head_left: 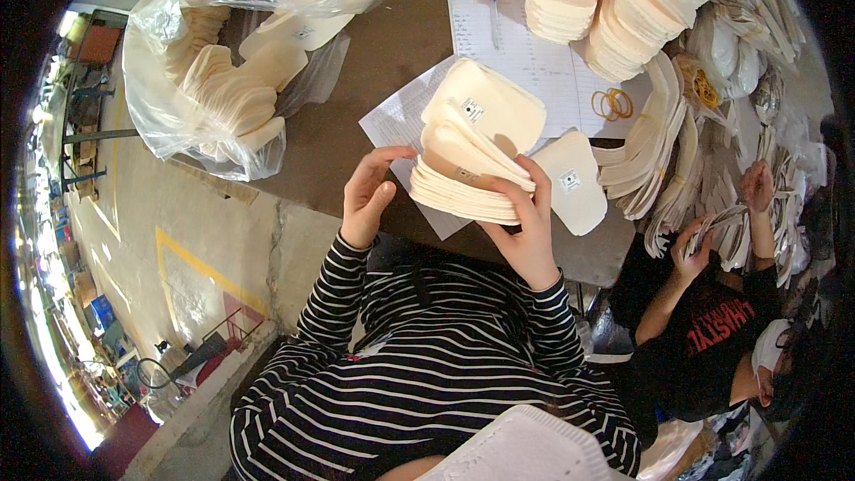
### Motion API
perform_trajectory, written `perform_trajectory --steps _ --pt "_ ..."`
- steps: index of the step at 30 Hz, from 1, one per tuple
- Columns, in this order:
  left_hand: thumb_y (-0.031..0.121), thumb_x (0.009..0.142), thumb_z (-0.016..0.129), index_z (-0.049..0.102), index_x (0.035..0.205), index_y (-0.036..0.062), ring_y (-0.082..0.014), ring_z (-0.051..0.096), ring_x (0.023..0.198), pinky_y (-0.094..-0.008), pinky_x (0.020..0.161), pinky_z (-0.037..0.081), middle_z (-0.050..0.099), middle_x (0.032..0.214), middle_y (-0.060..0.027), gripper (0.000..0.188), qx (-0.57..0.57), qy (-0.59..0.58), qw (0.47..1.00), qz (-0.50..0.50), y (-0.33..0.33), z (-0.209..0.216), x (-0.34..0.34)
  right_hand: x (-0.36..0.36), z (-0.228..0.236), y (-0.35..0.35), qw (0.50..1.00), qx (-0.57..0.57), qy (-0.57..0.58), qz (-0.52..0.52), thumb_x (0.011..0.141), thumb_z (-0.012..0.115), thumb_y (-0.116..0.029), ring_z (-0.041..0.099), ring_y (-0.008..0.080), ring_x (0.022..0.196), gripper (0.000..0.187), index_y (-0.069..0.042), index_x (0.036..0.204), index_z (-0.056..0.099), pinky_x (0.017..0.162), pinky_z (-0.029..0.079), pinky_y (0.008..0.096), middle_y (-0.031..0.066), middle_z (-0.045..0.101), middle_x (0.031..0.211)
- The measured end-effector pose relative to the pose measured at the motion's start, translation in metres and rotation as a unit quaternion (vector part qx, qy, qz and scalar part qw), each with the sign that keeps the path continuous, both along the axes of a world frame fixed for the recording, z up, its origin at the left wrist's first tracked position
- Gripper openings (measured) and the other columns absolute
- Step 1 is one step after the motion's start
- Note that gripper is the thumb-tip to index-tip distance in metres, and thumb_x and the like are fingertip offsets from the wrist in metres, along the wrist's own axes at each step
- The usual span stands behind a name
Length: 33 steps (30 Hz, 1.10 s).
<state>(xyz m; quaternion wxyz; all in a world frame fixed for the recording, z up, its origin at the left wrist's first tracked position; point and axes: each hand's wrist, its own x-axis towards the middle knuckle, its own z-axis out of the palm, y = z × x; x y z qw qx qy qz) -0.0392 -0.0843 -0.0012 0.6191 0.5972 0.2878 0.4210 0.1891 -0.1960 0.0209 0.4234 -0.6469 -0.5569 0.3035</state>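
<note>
A thick stack of cream, flat, rounded pads [472,189] is gripped at its right side by my right hand [527,230], thumb underneath and fingers on top. The upper pads fan up from the rest. Beside the stack's left edge, my left hand [365,199] is open, thumb and fingers apart; whether its fingertips touch the stack I cannot tell. Just beyond, a larger cream pad with a small printed mark [512,107] lies on the papers. To the right of my right hand rests a single cream pad [581,199] with a similar mark.
An open notebook [534,53] with a pen [494,13] and yellow rubber bands [613,105] lies on the dark table [321,156]. More pads fill a clear plastic bag [151,98] at left; bundled pads [614,27] crowd the far right. A co-worker's hand [690,248] holds strips at right.
</note>
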Motion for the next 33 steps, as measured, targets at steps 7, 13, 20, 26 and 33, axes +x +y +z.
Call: perform_trajectory --steps 7,13,20,26,33 --pt "0.020 0.094 0.066 0.065 0.116 -0.0001 -0.0246 0.057 0.111 -0.0361 0.099 0.042 0.062 0.118 -0.0126 0.029 0.026 0.092 0.994 -0.058 0.012 0.008 -0.009 0.002 0.001 0.001 1.000 0.002 -0.010 0.009 0.075 0.081 -0.005 0.039 0.0403 0.137 0.053 -0.013 0.125 0.063 0.110 0.039 0.0449 0.0198 0.034 0.147" --pt "0.021 0.094 0.067 0.066 0.110 0.0012 -0.0242 0.057 0.110 -0.0368 0.098 0.044 0.063 0.114 -0.0123 0.026 0.010 0.077 0.996 -0.048 0.014 0.007 -0.008 0.001 0.000 0.001 1.000 0.002 -0.003 0.008 0.076 0.081 -0.006 0.039 0.0402 0.137 0.053 -0.013 0.125 0.063 0.111 0.038 0.0445 0.0203 0.034 0.147" --pt "0.025 0.094 0.068 0.063 0.107 0.0038 -0.0244 0.057 0.110 -0.0379 0.098 0.044 0.065 0.113 -0.0130 0.025 0.020 0.021 0.998 -0.055 0.011 0.007 -0.005 0.001 0.001 0.002 1.000 -0.004 -0.006 0.003 0.075 0.081 -0.005 0.038 0.0405 0.137 0.054 -0.014 0.126 0.063 0.111 0.039 0.0453 0.0195 0.033 0.147" --pt "0.024 0.097 0.064 0.066 0.104 0.0015 -0.0217 0.061 0.102 -0.0353 0.093 0.046 0.067 0.111 -0.0122 0.024 -0.026 0.063 0.992 -0.108 0.016 0.008 -0.010 0.002 0.000 0.002 1.000 0.000 -0.007 0.008 0.076 0.080 -0.005 0.038 0.0406 0.137 0.054 -0.015 0.126 0.063 0.111 0.039 0.0454 0.0191 0.033 0.147" --pt "0.009 0.095 0.065 0.073 0.097 -0.0026 -0.0172 0.066 0.087 -0.0295 0.083 0.051 0.072 0.095 -0.0102 0.014 -0.043 0.142 0.987 -0.061 0.022 0.014 -0.006 0.001 0.001 0.002 1.000 -0.001 -0.006 0.009 0.076 0.079 -0.005 0.038 0.0404 0.138 0.054 -0.014 0.127 0.062 0.111 0.039 0.0451 0.0195 0.033 0.147"
